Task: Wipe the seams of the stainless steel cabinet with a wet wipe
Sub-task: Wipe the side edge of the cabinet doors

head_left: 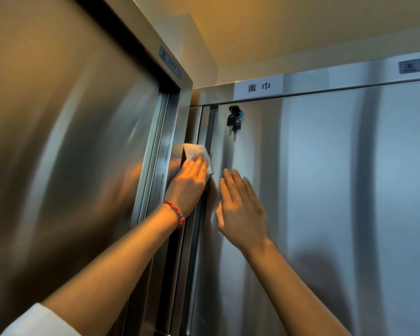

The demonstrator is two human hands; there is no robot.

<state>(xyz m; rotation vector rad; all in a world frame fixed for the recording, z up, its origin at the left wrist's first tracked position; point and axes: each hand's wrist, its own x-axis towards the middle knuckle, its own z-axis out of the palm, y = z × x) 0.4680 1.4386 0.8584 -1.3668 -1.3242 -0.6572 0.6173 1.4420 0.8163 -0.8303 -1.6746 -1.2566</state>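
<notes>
Two stainless steel cabinets meet in a corner, and a vertical seam (205, 127) runs down the left edge of the right cabinet's door (325, 190). My left hand (188, 184), with a red bead bracelet at the wrist, presses a white wet wipe (195, 151) flat against that seam with straight fingers. My right hand (241, 207) rests flat on the door just right of the seam, fingers straight and pointing up. The wipe's lower part is hidden under my left hand.
A black key (233, 120) hangs from the lock near the door's top left corner. Above it a white label (258, 87) sits on the cabinet's top rail. The left cabinet (58, 154) stands close at an angle, and the ceiling is just above.
</notes>
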